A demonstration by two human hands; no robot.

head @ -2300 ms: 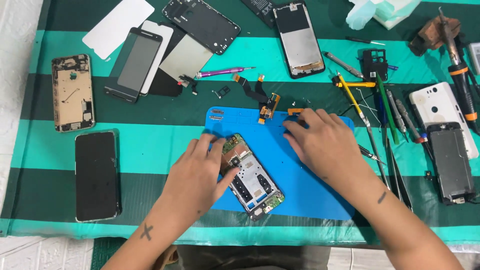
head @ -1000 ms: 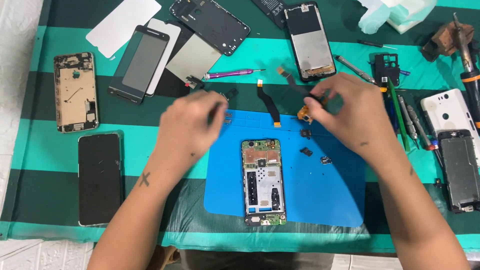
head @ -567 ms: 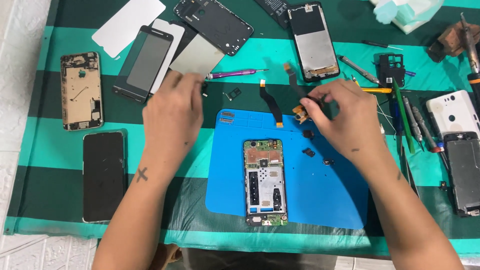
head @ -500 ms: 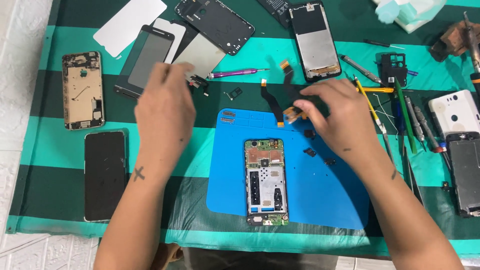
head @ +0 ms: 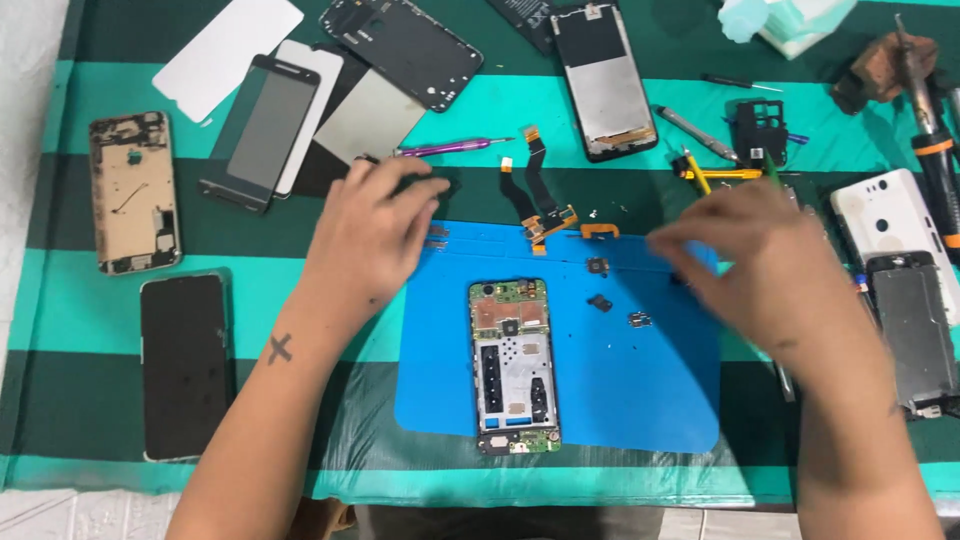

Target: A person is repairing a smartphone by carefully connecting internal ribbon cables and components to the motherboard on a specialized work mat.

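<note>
Hands hover over a rectangular blue rubber work mat [head: 620,390] laid on a surface covered by a green-and-teal striped cloth [head: 80,400]. Landmark for everything here is the opened phone body with its green circuit board and silver inner frame [head: 513,365], which lies flat near the middle of the mat, long axis running away from the person, board end farthest.

The left hand [head: 365,235] sits up and to the left of that phone, at the mat's far left corner, fingers curled loosely down toward a small dark part [head: 440,185] on the cloth; whether it pinches anything I cannot tell. The right hand [head: 760,265] is blurred, up and to the right of the phone over the mat's far right edge, fingertips drawn together; whether they hold something is unclear.

Between the hands, beyond the phone's far end, lie a black flex cable with orange connectors [head: 545,200] and three tiny dark components [head: 600,300], just right of the phone. A purple-handled tool [head: 450,148] lies farther away, to the phone's upper left. The left hand is slightly nearer the phone; neither touches it.
</note>
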